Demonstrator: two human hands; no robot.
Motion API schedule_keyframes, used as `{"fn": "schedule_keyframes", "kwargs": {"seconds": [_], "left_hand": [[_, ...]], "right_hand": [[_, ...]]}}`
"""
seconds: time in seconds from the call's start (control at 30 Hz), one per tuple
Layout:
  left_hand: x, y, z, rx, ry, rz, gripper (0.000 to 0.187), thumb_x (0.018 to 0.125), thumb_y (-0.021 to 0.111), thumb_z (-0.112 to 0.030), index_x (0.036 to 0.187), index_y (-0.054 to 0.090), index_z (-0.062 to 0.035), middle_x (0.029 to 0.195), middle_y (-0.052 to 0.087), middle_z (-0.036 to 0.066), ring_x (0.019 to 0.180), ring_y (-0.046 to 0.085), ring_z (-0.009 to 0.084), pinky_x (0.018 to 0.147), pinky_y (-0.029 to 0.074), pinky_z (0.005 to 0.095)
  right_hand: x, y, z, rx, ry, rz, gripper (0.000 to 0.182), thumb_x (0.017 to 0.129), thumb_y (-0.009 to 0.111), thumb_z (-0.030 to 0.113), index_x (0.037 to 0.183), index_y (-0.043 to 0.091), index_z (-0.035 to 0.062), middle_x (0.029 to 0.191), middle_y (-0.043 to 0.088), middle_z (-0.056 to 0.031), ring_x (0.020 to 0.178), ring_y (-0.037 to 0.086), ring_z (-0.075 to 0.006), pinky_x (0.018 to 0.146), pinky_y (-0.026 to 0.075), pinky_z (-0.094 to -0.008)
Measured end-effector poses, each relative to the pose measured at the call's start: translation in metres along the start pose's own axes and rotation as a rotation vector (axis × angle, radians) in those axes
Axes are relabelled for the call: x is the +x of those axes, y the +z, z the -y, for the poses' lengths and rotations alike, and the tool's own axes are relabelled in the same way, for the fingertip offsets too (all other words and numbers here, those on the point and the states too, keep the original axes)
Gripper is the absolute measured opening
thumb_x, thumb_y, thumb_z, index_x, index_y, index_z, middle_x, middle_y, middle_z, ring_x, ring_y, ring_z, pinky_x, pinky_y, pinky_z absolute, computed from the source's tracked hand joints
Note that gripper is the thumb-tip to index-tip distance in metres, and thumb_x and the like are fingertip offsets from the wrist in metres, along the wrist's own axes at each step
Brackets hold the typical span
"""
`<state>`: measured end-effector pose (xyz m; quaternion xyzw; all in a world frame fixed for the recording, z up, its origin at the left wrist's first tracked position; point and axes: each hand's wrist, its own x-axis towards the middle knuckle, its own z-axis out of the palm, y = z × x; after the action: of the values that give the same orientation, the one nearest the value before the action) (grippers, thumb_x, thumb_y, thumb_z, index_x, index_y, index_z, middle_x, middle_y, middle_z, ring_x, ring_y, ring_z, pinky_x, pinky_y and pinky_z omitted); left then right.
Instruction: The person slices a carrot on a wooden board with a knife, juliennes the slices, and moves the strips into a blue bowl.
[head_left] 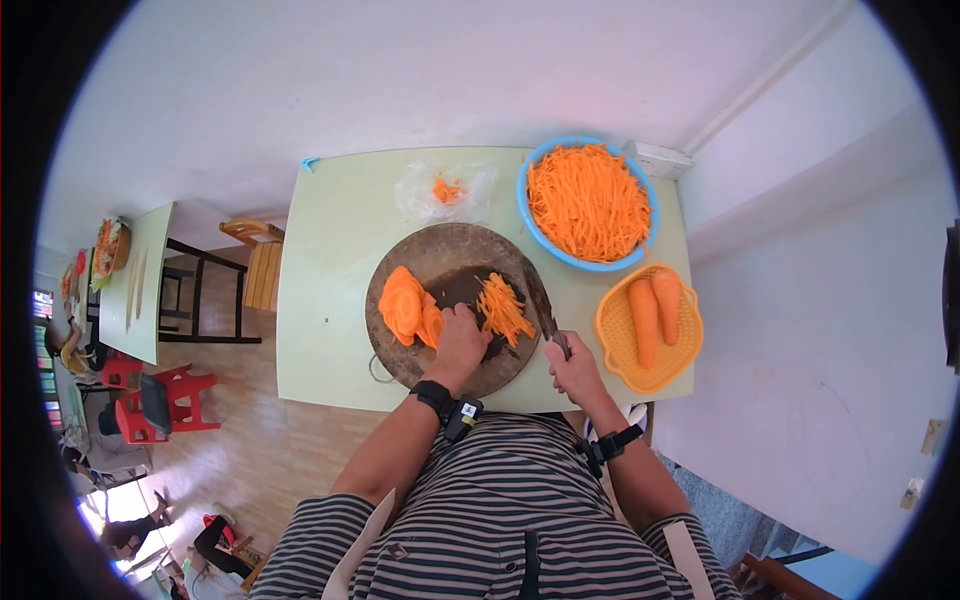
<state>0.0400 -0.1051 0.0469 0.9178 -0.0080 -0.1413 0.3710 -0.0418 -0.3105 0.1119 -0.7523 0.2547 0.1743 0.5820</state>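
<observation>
Tabletop (330,260), near edge: carrot slices (432,325) pinned by left hand (462,338); knife (545,310) gripped by right hand (575,372) (blade pointing away, alongside).

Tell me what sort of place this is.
Probably a food-prep room, maybe a small eatery's. The left hand steadies carrot slices on a round chopping board, the right hand grips a knife, and a blue basin holds shredded carrot.

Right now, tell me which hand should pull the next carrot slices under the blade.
Probably the left hand: it rests on the cutting board right beside the stacked carrot slices. The right hand grips the knife handle, blade lying past the cut strips, so it is not free.
</observation>
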Motion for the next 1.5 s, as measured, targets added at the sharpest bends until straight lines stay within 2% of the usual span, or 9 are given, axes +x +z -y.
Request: {"fn": "schedule_keyframes", "kwargs": {"seconds": [0.03,0.1,0.3,0.43,0.5,0.6,0.9,1.1,1.5], "left_hand": [[0.0,-0.002,-0.001,0.004,-0.004,0.001,0.054,0.075,0.079,-0.008,0.117,0.047,0.0034,0.115,0.051,0.026,0.105,0.056,0.0454,0.09,0.05,0.0474],[0.001,-0.005,-0.005,0.038,-0.031,0.088,0.053,0.076,0.079,-0.008,0.116,0.046,0.0043,0.113,0.052,0.026,0.106,0.055,0.0451,0.09,0.05,0.0472],[0.015,0.024,0.017,0.013,0.017,-0.031,0.043,0.077,0.076,-0.006,0.109,0.049,0.0039,0.093,0.059,0.022,0.098,0.06,0.0406,0.085,0.052,0.0453],[0.017,0.022,0.021,-0.259,-0.129,0.043,0.041,0.078,0.073,-0.006,0.111,0.052,0.0048,0.089,0.061,0.02,0.094,0.063,0.0366,0.082,0.053,0.0443],[0.01,0.019,0.021,-0.222,-0.051,0.023,0.043,0.079,0.071,-0.007,0.117,0.056,0.0063,0.095,0.061,0.019,0.094,0.064,0.0335,0.081,0.053,0.0437],[-0.006,0.017,0.021,-0.14,0.103,-0.096,0.047,0.081,0.07,-0.009,0.124,0.057,0.0061,0.102,0.06,0.021,0.097,0.062,0.036,0.084,0.053,0.0439],[-0.009,0.015,0.014,0.051,0.42,-0.213,0.071,0.083,0.076,-0.027,0.139,0.046,0.0064,0.132,0.046,0.028,0.122,0.048,0.0446,0.104,0.042,0.0474],[-0.009,0.034,0.01,0.206,0.332,-0.204,0.104,0.084,0.073,-0.05,0.154,0.021,0.007,0.156,0.022,0.035,0.143,0.028,0.0499,0.117,0.024,0.0561],[0.002,0.051,-0.003,0.221,0.205,-0.176,0.11,0.086,0.066,-0.061,0.156,0.015,0.0076,0.161,0.014,0.035,0.153,0.012,0.0475,0.123,0.013,0.0547]], "right_hand": [[0.003,-0.001,-0.005,0.002,0.002,0.004,0.036,0.1,0.062,0.033,0.123,0.057,0.0049,0.073,0.06,-0.0064,0.054,0.057,-0.0106,0.051,0.048,-0.0287],[0.009,-0.002,-0.012,-0.218,-0.107,-0.041,0.042,0.098,0.063,0.038,0.124,0.057,0.0056,0.094,0.07,-0.0254,0.09,0.07,-0.043,0.074,0.054,-0.0469],[-0.004,0.008,0.003,-0.547,-0.246,0.021,0.041,0.098,0.06,0.039,0.122,0.059,0.0056,0.096,0.069,-0.0285,0.093,0.067,-0.0467,0.077,0.054,-0.0504],[-0.001,0.006,-0.005,-0.454,-0.362,0.032,0.039,0.1,0.059,0.038,0.122,0.059,0.0053,0.088,0.071,-0.0225,0.077,0.071,-0.0381,0.068,0.054,-0.0453],[0.0,-0.002,0.004,-0.048,-0.006,0.096,0.035,0.103,0.055,0.036,0.119,0.06,0.0051,0.075,0.066,-0.0112,0.059,0.065,-0.0217,0.055,0.052,-0.0358],[0.017,-0.012,-0.013,0.188,0.08,0.078,0.032,0.105,0.052,0.034,0.116,0.061,0.0057,0.068,0.057,-0.0024,0.054,0.055,-0.0097,0.048,0.047,-0.0276],[0.021,-0.018,-0.048,0.34,0.183,0.087,0.035,0.106,0.047,0.037,0.107,0.059,0.0037,0.066,0.057,-0.0054,0.048,0.054,-0.0127,0.043,0.045,-0.0275],[0.027,-0.016,-0.055,0.185,0.09,-0.001,0.033,0.106,0.048,0.036,0.107,0.057,0.0041,0.064,0.056,-0.0058,0.045,0.052,-0.0122,0.041,0.043,-0.0273],[0.044,-0.014,-0.04,-0.042,0.121,0.069,0.034,0.107,0.046,0.038,0.103,0.053,0.0049,0.062,0.054,-0.0047,0.044,0.051,-0.0123,0.04,0.043,-0.0281]]}}
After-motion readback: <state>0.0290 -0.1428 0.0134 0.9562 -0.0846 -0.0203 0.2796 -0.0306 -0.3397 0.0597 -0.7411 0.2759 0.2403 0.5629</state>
